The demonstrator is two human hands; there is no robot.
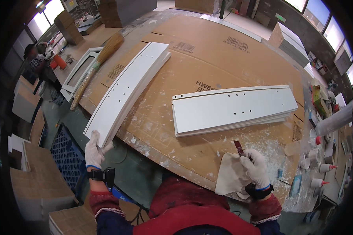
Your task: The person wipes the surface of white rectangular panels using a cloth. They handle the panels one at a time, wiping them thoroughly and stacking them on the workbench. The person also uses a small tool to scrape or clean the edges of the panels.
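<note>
Two stacks of long white drilled panels lie on the cardboard-covered table. My left hand (95, 152), in a white knitted glove, is closed round the near end of the left panel stack (125, 92), which slants away from me and overhangs the table edge. The right panel stack (233, 107) lies crosswise, its boards slightly fanned. In my gloved right hand (255, 166) is a thin dark red flat strip (238, 147), its free end pointing up and left. A cream cloth (229, 176) lies beneath and beside that hand at the near edge; whether the fingers also hold it, I cannot tell.
White flakes dot the cardboard (184, 74). A straw broom (100, 64) and a white frame (80, 70) lie at the left. Glue bottles with red tips (319, 183) stand at the right. A blue plastic pallet (68, 152) is below left; another person (41, 64) stands far left.
</note>
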